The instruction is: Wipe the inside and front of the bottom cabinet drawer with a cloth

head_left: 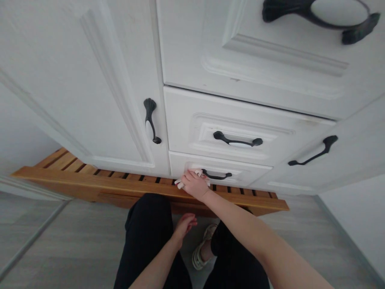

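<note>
My right hand [194, 184] is closed on a pale pinkish cloth [180, 183] and presses it against the lowest drawer front [249, 173]. The cloth sticks out past the fingers on both sides, just left of that drawer's dark handle [217, 176]. Lower down, my left hand [184, 226] hangs between my knees with its fingers loosely stretched and nothing in it. Above the cloth is a second white drawer [186, 132] with a dark and white handle [237, 140].
A slatted wooden bench [75, 182] runs along the foot of the white cabinet. Cabinet doors with handles flank the drawers: a left handle [152, 120] and a right handle [314, 151]. A larger handle [319, 16] juts out at upper right. Grey floor [99, 241] lies below.
</note>
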`<state>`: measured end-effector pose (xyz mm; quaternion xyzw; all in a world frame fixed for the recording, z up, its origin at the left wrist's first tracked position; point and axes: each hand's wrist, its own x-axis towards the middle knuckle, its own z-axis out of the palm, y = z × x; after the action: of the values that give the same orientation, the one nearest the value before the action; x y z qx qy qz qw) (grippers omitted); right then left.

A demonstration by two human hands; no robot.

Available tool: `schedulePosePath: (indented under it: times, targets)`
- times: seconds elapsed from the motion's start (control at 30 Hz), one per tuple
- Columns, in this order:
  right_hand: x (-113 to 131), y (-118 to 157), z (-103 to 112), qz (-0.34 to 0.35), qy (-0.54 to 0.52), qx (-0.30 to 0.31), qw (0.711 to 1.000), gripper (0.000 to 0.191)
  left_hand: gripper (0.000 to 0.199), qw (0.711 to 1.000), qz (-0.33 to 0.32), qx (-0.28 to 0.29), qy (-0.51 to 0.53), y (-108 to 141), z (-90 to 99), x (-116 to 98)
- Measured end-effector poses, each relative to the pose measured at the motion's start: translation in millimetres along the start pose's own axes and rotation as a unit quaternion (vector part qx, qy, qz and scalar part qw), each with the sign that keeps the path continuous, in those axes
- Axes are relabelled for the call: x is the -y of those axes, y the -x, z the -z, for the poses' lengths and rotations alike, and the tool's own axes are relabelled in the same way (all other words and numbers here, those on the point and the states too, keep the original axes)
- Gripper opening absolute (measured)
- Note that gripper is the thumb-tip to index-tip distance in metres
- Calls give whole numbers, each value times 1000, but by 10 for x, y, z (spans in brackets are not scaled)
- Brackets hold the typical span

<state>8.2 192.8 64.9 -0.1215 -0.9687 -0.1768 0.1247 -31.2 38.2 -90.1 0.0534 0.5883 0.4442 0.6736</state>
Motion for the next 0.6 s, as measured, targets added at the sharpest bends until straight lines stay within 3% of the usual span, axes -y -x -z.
schedulePosePath:
  times: [0.1,0.27,0.6]
  targets:
    - [-97,125,-48,20,-10,14,1000,22,21,1000,-4,7,1,53,37,-38]
    - [-321,535,64,67,-13,60,996,27,14,1000,18,-8,-10,30,15,-53]
    - [-866,1782,430,-84,8,145,986,39,21,1000,10,9,-11,1,43,26]
